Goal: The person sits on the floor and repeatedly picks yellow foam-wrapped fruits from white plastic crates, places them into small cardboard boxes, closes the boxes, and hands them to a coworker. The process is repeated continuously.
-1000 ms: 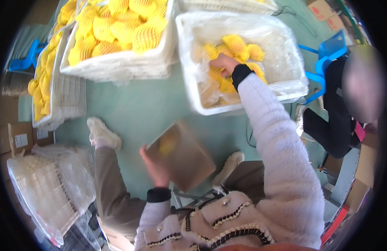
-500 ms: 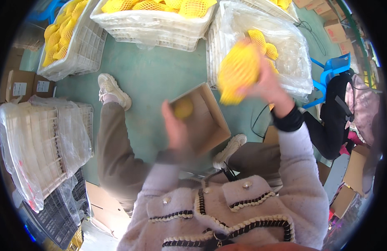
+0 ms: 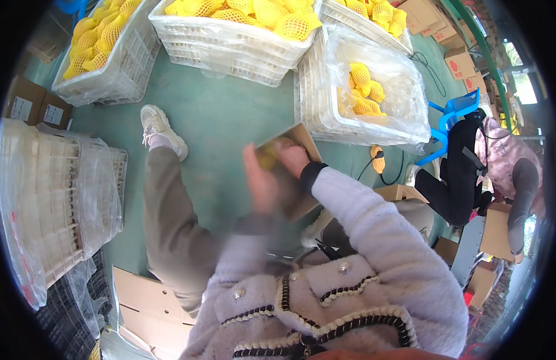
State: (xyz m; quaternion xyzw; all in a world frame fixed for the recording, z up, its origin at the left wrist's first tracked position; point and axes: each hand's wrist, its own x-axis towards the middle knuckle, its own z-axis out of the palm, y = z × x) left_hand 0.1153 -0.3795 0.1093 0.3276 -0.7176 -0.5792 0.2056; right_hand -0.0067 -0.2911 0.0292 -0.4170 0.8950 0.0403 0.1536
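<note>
A small brown cardboard box (image 3: 303, 205) stands tilted between my legs. Along its left wall lies my left hand (image 3: 261, 183), blurred, its fingers reaching up to the far corner as it holds the box. My right hand (image 3: 292, 157) is down inside the box with its fingers curled. Against those fingers shows a yellow net-sleeved fruit (image 3: 268, 157), partly covered and smeared. The fingertips and most of the box's inside are hidden.
White crates hold yellow net-sleeved fruit (image 3: 230, 17) ahead; a plastic-lined crate (image 3: 404, 78) at right holds a few. Stacked crates (image 3: 44, 198) stand left, flat cardboard (image 3: 152, 306) lower left. A yellow power socket (image 3: 379, 161) with cable, blue stool (image 3: 461, 107) and another person (image 3: 464, 168) are right.
My right hand has swung down and left from near the lined crate into the box, carrying the yellow netted fruit. My left hand stays by the box. At right, the other person comes further into view.
</note>
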